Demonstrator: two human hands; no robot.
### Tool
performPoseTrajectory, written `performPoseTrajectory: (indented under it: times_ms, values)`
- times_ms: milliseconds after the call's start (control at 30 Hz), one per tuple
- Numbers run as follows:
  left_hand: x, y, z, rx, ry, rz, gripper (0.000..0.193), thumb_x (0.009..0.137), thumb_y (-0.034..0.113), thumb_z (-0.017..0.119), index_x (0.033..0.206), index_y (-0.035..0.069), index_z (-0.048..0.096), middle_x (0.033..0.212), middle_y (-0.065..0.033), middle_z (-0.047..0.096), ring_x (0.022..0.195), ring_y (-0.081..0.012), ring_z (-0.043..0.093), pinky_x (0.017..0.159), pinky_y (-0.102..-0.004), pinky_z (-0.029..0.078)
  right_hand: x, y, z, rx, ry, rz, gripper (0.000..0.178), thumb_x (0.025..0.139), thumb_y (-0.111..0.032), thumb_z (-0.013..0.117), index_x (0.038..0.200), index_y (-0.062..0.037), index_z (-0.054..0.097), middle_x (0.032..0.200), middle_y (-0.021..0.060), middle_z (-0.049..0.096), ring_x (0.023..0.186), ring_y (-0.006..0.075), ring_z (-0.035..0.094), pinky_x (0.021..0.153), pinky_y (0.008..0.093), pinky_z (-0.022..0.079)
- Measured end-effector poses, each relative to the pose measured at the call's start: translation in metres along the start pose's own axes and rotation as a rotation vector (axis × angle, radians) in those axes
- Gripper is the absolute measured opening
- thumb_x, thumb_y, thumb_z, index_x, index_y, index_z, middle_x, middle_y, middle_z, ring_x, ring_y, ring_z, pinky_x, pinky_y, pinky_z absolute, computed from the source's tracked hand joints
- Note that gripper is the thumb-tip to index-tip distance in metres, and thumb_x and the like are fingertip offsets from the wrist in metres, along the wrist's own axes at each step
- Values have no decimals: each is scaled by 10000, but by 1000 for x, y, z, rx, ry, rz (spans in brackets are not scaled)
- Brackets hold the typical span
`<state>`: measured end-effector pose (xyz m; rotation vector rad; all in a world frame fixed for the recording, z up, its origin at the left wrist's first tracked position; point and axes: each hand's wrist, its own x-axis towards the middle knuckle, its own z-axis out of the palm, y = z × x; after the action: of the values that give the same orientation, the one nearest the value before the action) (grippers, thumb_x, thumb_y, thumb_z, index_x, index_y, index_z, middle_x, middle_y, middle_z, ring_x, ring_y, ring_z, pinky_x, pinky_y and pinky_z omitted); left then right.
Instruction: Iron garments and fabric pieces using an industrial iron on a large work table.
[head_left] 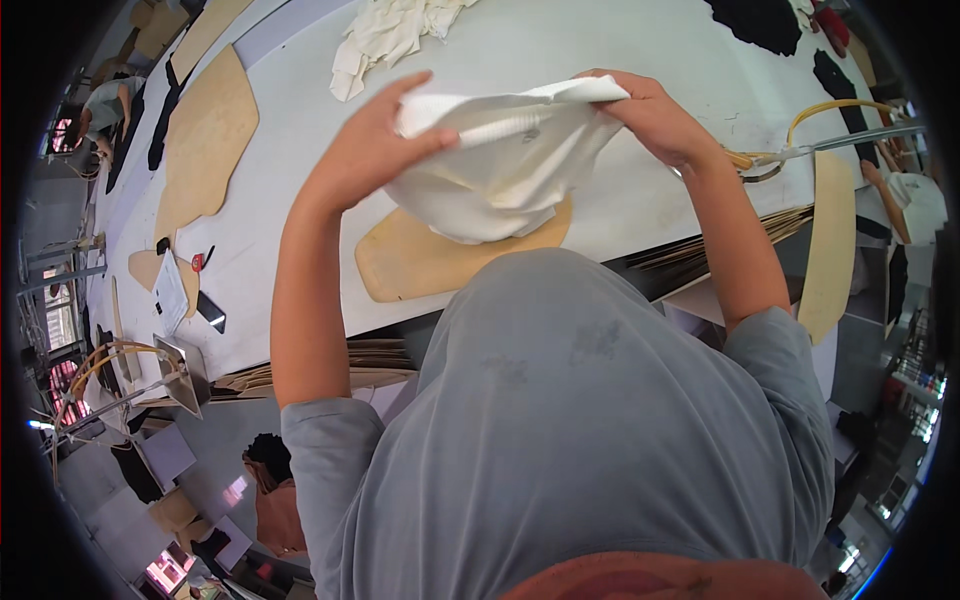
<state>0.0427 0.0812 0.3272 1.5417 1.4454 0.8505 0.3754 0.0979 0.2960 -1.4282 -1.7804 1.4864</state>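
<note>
A white knit garment (480,185) hangs bunched between my hands above the table, with a ribbed band along its upper part. My right hand (650,110) pinches its top right edge, thumb and fingers closed on the cloth. At the left end my left hand (375,150) curves around the fabric, its thumb over the front and its fingers spread wider at the top, a little blurred. Beneath the garment lies a tan flat board (430,265) with rounded corners, partly covered by the cloth.
Another white garment (385,40) lies crumpled at the far side. Tan boards (210,130), a phone (211,312) and papers (172,290) are on the left. Black cloth (760,22) lies far right. A metal arm with yellow hoses (800,150) reaches in from the right. Other people work at both sides.
</note>
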Motion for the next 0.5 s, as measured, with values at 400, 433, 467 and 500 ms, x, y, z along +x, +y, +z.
performPoseTrajectory:
  times_ms: [400,433,467,500]
  values:
    - [-19,-5,54,-556,-176,-201,444,1011,297,649,1280,-55,678,1189,-157,717,1070,-221,648,944,-318,509,10,16,51,778,65,78,454,1035,-241,632,1380,50,594,1273,180,688,1093,218,677,896,318,571]
    - [-20,-1,57,-541,-144,-248,444,1011,297,649,1280,-55,678,1189,-157,717,1070,-221,648,944,-318,509,9,17,52,775,59,92,454,1035,-241,632,1380,50,594,1273,180,688,1093,218,677,896,318,571]
    - [-20,4,58,-525,-141,-237,443,1014,298,644,1276,-58,676,1183,-158,715,1069,-222,647,944,-318,509,8,18,52,778,21,55,465,1025,-244,645,1380,52,593,1272,178,689,1094,219,676,902,318,570]
    - [-20,8,59,-510,-138,-228,443,1016,298,639,1273,-61,675,1177,-158,713,1067,-222,647,945,-318,510,8,20,52,782,-16,19,478,1015,-246,659,1380,53,592,1270,177,689,1096,221,675,908,318,568]
